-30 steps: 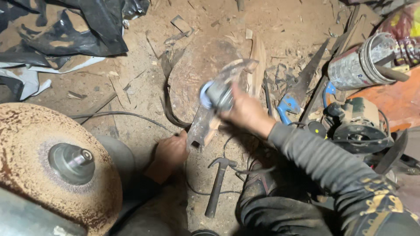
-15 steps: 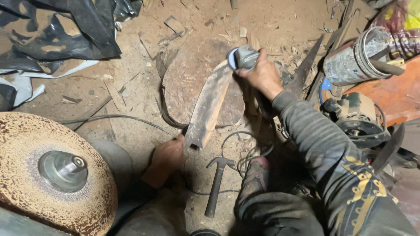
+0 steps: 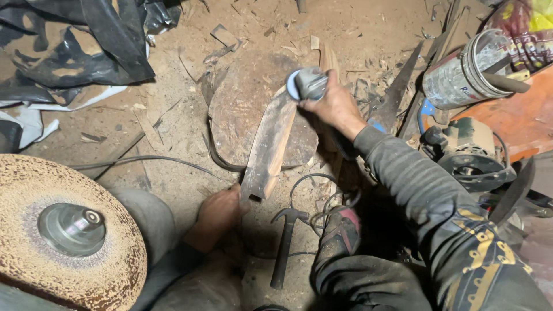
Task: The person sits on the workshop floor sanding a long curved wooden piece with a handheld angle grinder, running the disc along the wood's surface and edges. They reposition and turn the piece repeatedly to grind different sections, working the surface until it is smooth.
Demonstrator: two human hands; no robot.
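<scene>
Where the dirt floor point(image 3: 173, 115) lies strewn with chips, a flat round block point(image 3: 242, 109) at centre, carrying a long curved blade point(image 3: 269, 147).

Blade: laid slantwise across the block, far end under the grinder, near end overhanging the block's near edge toward the left hand.

Right hand point(image 3: 334, 106): closed round the body of a grinder point(image 3: 308, 85), disc end pressed on the far end of the blade. Sleeve dark, with yellow marks near the elbow.

Left hand point(image 3: 216, 213): closed on the near end of the blade, just off the block; exact grip under the fingers not clear.

Hammer point(image 3: 286, 242): flat on the floor near the person, head toward the blade, handle pointing near; apart from both hands.

Cable point(image 3: 314, 193): looped on the floor between hammer and right arm.

Shoe point(image 3: 340, 230): dark with red, just right of the hammer.

Wheel point(image 3: 63, 230): large, rust-coloured, metal hub at its middle, near left.

Black sheet point(image 3: 75, 52): crumpled, far left.

Can point(image 3: 461, 72): on its side, far right, a stick in its mouth.

Motor point(image 3: 469, 152): right of the arm, below the can.
</scene>
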